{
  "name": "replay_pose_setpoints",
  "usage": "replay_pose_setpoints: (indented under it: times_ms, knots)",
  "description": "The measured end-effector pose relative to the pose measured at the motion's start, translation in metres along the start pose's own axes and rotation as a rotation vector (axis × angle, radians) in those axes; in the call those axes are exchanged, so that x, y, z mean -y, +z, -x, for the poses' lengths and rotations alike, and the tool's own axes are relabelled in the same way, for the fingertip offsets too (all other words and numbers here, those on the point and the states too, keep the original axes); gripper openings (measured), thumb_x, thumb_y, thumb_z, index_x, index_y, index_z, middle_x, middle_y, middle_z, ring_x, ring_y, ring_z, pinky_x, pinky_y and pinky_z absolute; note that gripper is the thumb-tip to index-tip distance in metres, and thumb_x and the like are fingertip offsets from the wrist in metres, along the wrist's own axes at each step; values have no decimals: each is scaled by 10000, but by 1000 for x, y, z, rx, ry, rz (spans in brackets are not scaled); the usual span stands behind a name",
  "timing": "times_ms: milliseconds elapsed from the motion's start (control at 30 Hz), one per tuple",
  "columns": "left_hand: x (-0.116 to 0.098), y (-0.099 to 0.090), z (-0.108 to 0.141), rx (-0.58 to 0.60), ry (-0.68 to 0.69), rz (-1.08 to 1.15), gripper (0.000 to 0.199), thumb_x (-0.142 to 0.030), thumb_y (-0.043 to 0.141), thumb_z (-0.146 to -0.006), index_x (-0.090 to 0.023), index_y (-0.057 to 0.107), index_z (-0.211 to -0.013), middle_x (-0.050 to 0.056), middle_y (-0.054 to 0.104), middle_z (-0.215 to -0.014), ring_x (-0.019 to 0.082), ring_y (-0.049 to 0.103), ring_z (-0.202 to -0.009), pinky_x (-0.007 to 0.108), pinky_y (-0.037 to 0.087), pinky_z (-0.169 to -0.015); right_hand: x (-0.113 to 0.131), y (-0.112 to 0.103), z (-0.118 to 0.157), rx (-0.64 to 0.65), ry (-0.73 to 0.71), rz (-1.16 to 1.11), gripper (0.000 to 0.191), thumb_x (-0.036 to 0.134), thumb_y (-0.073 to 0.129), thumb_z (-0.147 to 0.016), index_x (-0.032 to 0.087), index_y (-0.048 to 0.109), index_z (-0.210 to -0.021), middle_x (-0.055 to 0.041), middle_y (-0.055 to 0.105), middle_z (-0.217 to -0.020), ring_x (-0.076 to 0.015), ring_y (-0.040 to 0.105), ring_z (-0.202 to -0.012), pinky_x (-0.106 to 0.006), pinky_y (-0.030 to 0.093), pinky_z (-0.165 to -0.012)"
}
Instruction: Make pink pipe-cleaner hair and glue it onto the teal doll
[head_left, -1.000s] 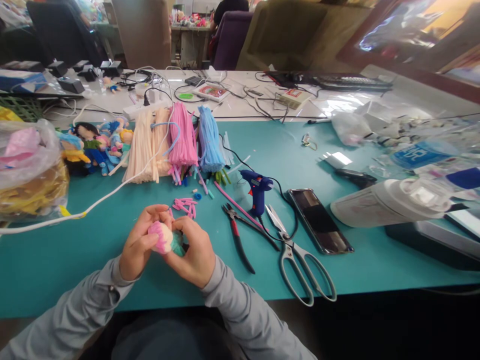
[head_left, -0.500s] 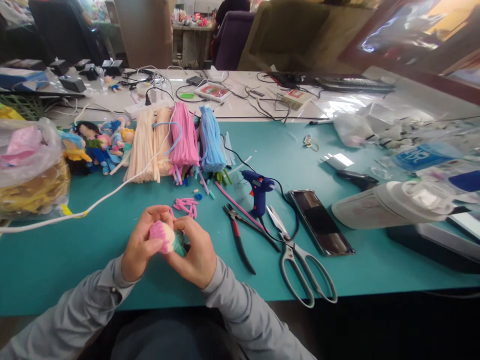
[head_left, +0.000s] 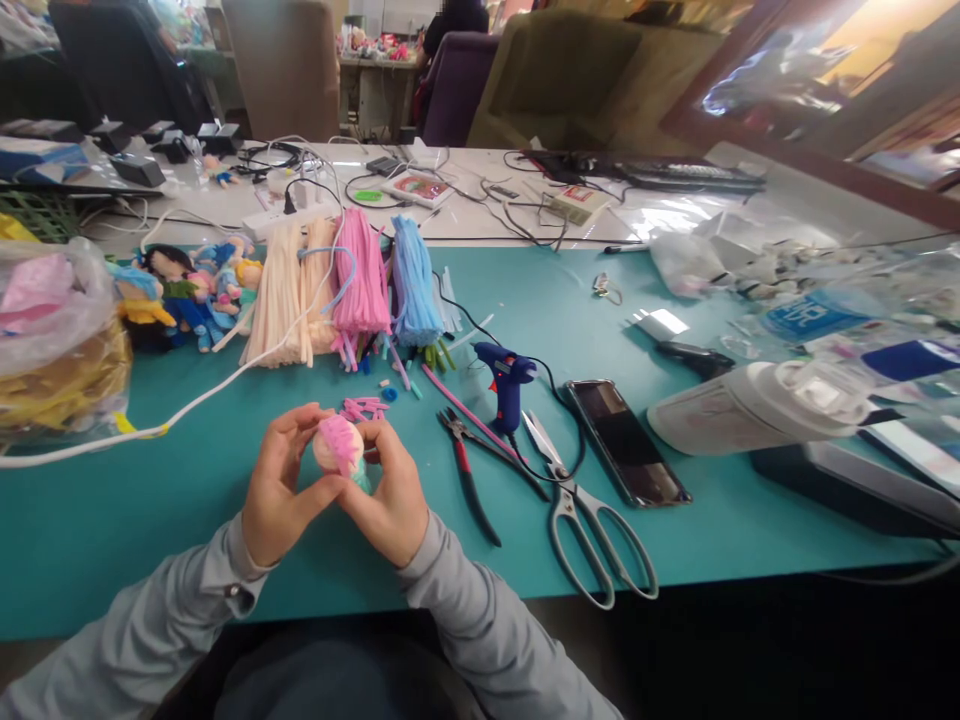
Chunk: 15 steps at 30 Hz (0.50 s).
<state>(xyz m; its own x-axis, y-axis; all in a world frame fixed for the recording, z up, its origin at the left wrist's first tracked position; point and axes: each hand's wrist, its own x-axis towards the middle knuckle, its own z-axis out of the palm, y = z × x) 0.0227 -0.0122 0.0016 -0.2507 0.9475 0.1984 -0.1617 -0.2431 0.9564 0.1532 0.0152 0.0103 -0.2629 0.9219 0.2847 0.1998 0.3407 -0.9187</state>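
Note:
A small doll [head_left: 337,446] with a round cream head, pink on top and a teal part below, is held between both hands above the green mat [head_left: 420,560]. My left hand [head_left: 281,485] grips it from the left, thumb near its lower edge. From the right, my right hand [head_left: 390,495] closes on it, fingers and thumb bent round the teal part. Short pink pieces [head_left: 365,408] lie on the mat just behind the doll. To the right are red-and-black pliers [head_left: 466,470], a blue glue gun [head_left: 506,385] and large grey scissors [head_left: 574,500].
Bundles of cream [head_left: 281,295], pink [head_left: 361,275] and blue stems [head_left: 416,285] stand behind the hands. Finished dolls [head_left: 187,290] and a plastic bag [head_left: 60,330] are at left; a phone [head_left: 626,440] and a white cup [head_left: 757,408] at right. A white cable [head_left: 217,392] crosses the mat.
The doll has been turned in my hands, so its pink top now faces differently and more of the cream head shows. The whole view has shifted slightly.

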Motion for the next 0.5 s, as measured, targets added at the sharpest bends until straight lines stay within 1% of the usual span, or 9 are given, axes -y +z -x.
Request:
replay_pose_setpoints:
  times_ms: [133,267,367,500]
  knots:
    - [-1,-2,-3,21,-66,40,545,-264,802,-682,-218,559,-1167,80,673,-1097,233,652,-1038,355,506,-912,0,1,1,0,-19,23,211,286,642,-763,209,533,-927,-37,635,-874,-175,600,-765,-302,491,-675]
    - [-4,-4,-7,72,-83,106,508,-319,773,-714,-200,568,-1163,87,700,-1019,258,661,-1017,365,526,-861,-1,2,1,17,-63,52,212,292,652,-765,217,526,-917,-42,636,-879,-182,599,-769,-306,489,-676]
    - [-5,-4,-8,75,-97,121,479,-317,763,-719,-198,578,-1144,66,696,-953,253,669,-961,359,532,-822,-1,2,1,32,-93,55,218,310,662,-776,217,539,-930,-48,641,-888,-190,609,-787,-310,495,-690]
    - [-7,-2,-7,83,-135,136,449,-365,715,-757,-193,585,-1151,68,683,-963,237,657,-925,355,526,-813,0,3,1,43,-79,33,244,336,664,-784,213,546,-958,-49,653,-895,-182,611,-773,-305,491,-680]
